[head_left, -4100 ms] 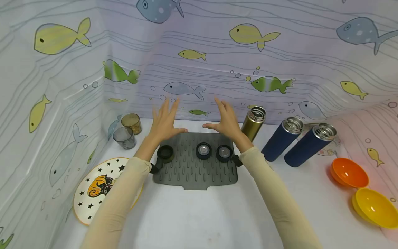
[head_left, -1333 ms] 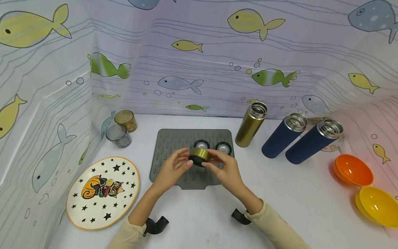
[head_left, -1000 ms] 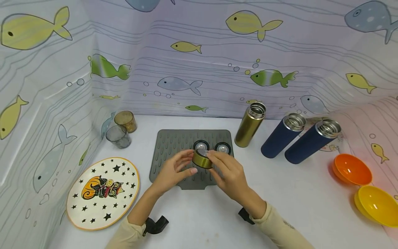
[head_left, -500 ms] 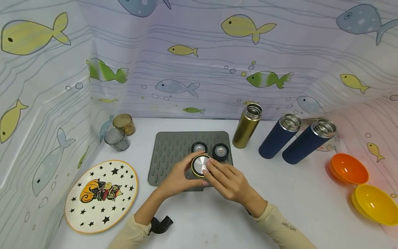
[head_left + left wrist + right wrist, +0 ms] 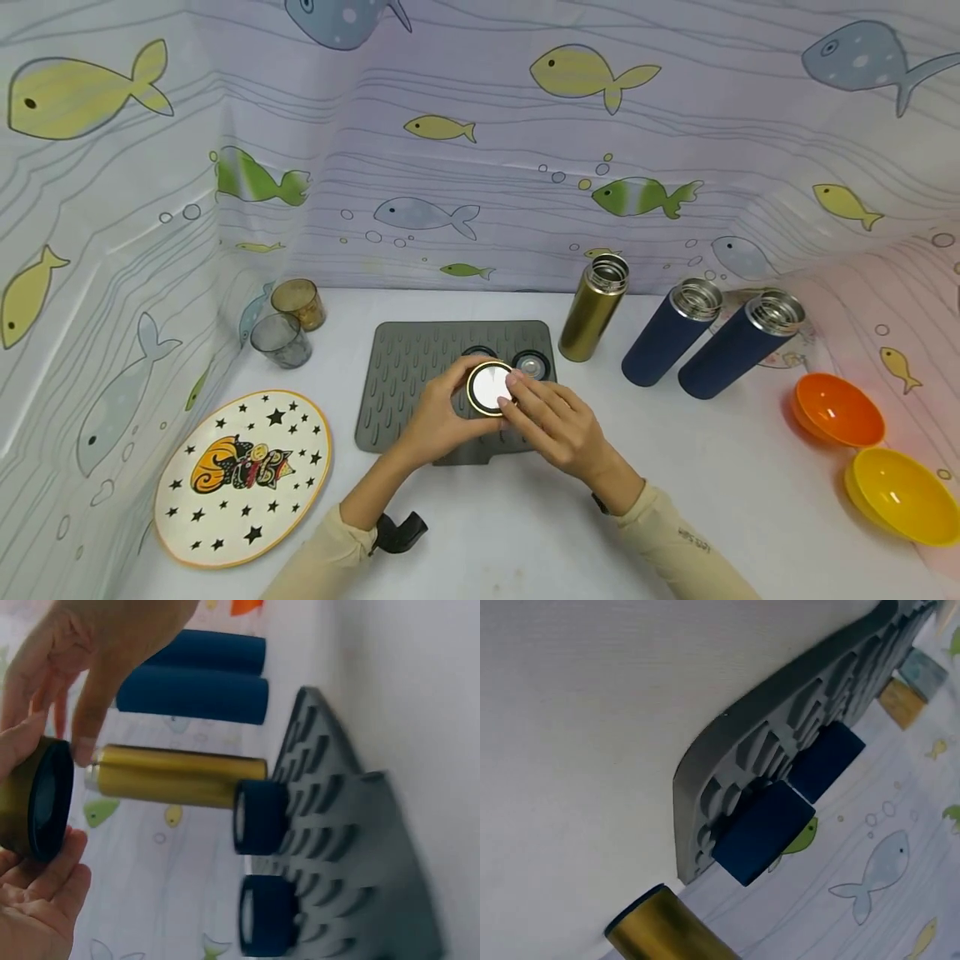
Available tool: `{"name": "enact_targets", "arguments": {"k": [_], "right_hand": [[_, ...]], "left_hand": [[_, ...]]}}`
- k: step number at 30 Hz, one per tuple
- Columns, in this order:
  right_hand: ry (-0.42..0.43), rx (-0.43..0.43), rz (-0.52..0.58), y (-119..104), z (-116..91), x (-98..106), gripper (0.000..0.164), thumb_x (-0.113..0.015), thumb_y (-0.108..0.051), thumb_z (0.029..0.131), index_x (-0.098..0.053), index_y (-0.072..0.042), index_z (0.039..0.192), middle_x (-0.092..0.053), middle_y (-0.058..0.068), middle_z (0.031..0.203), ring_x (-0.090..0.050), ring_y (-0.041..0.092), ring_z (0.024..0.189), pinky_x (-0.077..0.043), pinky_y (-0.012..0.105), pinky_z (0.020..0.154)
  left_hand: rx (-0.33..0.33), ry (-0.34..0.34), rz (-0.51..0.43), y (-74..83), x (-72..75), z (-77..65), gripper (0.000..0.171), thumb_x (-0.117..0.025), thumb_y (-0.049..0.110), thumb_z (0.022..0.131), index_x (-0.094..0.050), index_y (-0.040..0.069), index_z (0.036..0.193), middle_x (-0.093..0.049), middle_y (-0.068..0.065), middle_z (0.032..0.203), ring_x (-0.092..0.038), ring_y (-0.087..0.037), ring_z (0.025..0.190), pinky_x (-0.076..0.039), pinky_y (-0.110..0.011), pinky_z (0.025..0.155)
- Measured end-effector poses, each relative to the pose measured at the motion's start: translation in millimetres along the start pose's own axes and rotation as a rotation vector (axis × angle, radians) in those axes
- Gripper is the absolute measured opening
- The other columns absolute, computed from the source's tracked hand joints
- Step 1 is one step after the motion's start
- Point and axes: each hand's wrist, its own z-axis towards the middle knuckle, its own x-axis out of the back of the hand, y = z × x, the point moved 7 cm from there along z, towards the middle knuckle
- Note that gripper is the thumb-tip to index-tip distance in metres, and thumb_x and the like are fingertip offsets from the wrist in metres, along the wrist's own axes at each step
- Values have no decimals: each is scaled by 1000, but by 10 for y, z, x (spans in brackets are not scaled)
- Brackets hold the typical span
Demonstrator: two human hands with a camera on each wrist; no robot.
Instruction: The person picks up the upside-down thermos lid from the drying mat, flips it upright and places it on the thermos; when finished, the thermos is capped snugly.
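Observation:
A gold bottle lid [image 5: 489, 388] with a shiny silver top is held above the grey mat [image 5: 408, 367], its top turned up toward the head camera. My left hand [image 5: 442, 408] grips it round the left side. Fingers and thumb of my right hand [image 5: 558, 425] pinch its right edge. From the left wrist view, the dark underside of the lid [image 5: 51, 799] faces the table. Two navy lids lie on the mat behind the hands, the right one [image 5: 531, 365] showing more than the partly hidden left one [image 5: 477, 351]. Neither hand shows in the right wrist view.
An uncapped gold bottle [image 5: 592, 312] stands right of the mat, with two uncapped navy bottles [image 5: 663, 337] beyond it. Orange [image 5: 836, 408] and yellow [image 5: 900, 496] bowls sit at far right. On the left are a star-patterned plate [image 5: 300, 479] and two small cups [image 5: 281, 342].
The gold lid, earlier on the mat's left, was picked up and turned from dark side down-front to silver top up. The right hand shifted its hold; the left closed round the side.

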Motion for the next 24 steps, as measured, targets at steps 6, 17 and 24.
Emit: {"name": "enact_targets", "arguments": {"k": [6, 17, 24], "right_hand": [[-16, -539, 17, 508, -234, -45, 48, -77, -13, 86, -57, 8, 124, -55, 30, 130, -59, 42, 111, -51, 49, 87], [12, -1442, 75, 1493, -806, -329, 95, -85, -21, 79, -25, -1, 149, -34, 22, 144, -38, 31, 136, -37, 52, 110], [-13, -1572, 158, 1617, -962, -438, 85, -79, -26, 86, -27, -7, 150, -44, 16, 145, -46, 31, 133, -39, 51, 109]], "left_hand": [[-55, 81, 5, 162, 130, 352, 74, -88, 9, 72, -50, 5, 136, -60, -12, 131, -59, -24, 121, -47, -41, 106], [-74, 171, -59, 366, 64, 1145, 70, -84, 15, 79, -48, 5, 139, -57, -10, 132, -56, -22, 122, -43, -38, 109], [-103, 141, -54, 414, -165, 1460, 69, -83, 16, 80, -51, 3, 139, -57, -11, 134, -56, -22, 122, -45, -33, 107]]}}
